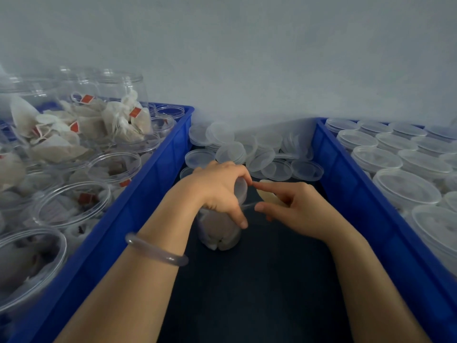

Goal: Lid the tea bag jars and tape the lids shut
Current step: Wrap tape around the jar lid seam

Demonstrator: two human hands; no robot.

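My left grip [222,191] curls round the jar [220,235]; right grip [296,206] pinches tape [265,195] (loose lids [247,154] behind, blue crates [138,199] flanking).

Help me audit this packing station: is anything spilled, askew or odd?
Yes. In the left crate, several tea bag jars lie tipped on top of the upright open ones; whether bags spilled is unclear. Loose lids sit in a jumbled heap beyond the jar held by the left hand.

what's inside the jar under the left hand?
Pale tea bags show through the clear wall of the jar, filling its lower part. The left hand grips the lid and upper wall, so how high the bags reach cannot be seen.
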